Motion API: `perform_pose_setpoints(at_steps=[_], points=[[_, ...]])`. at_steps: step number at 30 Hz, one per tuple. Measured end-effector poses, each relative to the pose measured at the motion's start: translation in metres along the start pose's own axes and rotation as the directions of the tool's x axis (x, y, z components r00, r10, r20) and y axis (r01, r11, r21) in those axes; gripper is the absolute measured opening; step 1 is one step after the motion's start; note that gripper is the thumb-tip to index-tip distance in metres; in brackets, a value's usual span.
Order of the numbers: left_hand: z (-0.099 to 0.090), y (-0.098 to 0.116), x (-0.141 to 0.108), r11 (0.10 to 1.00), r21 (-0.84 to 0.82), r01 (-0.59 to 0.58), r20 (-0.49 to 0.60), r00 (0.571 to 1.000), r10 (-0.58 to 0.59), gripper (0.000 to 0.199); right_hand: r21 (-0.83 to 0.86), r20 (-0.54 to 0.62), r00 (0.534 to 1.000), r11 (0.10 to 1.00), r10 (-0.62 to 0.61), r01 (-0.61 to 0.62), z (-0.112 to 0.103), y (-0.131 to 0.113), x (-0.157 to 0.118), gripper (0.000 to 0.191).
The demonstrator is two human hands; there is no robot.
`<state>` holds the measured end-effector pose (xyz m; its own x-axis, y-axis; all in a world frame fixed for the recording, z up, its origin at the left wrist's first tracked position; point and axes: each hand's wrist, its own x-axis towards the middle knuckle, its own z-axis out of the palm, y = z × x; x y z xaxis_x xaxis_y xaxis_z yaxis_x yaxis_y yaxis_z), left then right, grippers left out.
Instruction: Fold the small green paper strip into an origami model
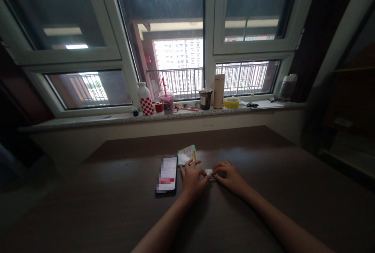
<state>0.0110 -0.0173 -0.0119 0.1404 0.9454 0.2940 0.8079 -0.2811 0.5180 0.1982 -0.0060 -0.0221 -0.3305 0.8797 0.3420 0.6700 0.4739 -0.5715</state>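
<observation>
white piece [209,172], one; left hand [191,178], right hand [231,175]: fingers [200,172] pinching it; one phone [167,174]

Left forearm [165,221] and right forearm [275,214] angle inward; left hand [193,176] and right hand [231,175] almost meet, both pinching.

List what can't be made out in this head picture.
Small pale item: head view; partly covered by the left hand and right hand.
Phone screen: head view; partly pixelated.
Printed card: head view; print too small and blurred.
Left forearm and right forearm: head view; cut off by the bottom edge.
</observation>
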Motion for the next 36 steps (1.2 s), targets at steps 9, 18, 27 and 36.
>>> perform_pose_setpoints(at_steps=[9, 18, 27, 36], points=[[-0.002, 0.001, 0.001, 1.0, -0.02, 0.014, 0.001, 1.0, -0.014, 0.016, 0.023, 0.052, 0.998, 1.0, 0.019, -0.02, -0.003, 0.001, 0.0, 0.011], [0.002, -0.003, 0.002, 1.0, -0.005, 0.001, -0.025, 1.0, -0.001, 0.01, 0.056, 0.042, 0.998, 0.998, 0.039, -0.041, -0.001, 0.004, 0.001, 0.012], [0.001, 0.0, 0.002, 1.0, 0.022, -0.002, 0.019, 1.0, 0.001, 0.02, 0.039, 0.054, 0.997, 0.998, 0.052, -0.054, 0.0, 0.0, 0.002, 0.016], [0.008, -0.002, 0.004, 0.997, 0.075, -0.023, 0.016, 1.0, 0.022, 0.017, -0.008, 0.054, 0.993, 0.994, 0.107, -0.107, 0.001, -0.008, 0.002, 0.019]])
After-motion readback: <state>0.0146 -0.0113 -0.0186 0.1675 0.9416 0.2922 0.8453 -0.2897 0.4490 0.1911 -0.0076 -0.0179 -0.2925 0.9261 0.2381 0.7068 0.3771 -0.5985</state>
